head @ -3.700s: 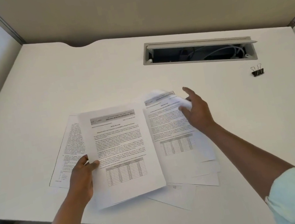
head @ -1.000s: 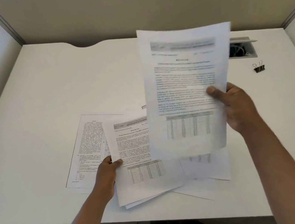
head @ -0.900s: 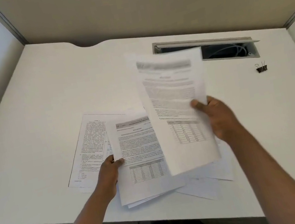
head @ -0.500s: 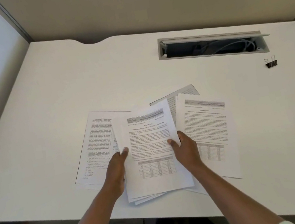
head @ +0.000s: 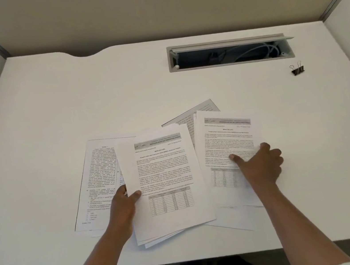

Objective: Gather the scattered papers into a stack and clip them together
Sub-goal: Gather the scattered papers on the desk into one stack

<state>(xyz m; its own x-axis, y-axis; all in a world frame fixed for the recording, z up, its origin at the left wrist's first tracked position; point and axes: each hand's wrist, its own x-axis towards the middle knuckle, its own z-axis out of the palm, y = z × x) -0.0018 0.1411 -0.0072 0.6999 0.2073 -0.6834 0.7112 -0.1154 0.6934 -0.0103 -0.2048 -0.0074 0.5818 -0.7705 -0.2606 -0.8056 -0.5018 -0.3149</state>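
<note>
Our left hand (head: 123,204) grips the left edge of the pile (head: 166,180), thumb on top. Our right hand (head: 261,166) is on the right sheet (head: 228,137), just right of the pile. Its thumb presses the page and its fingers curl at the far edge, so it looks to pinch it. Our hands are apart, with the pile between them.

The right sheet's long side runs away from us, almost the same way as the pile's, only tipped a little. It has to go left onto the pile, and the right hand is the nearer one.

A left sheet (head: 98,169) pokes out left of the pile and a back sheet (head: 200,111) peeks out behind it. The clip (head: 297,68) sits on the desk (head: 49,112), far right of the pile and behind it.

Half a second ago our right hand held the pile's right edge. Now it has moved to the right sheet.
</note>
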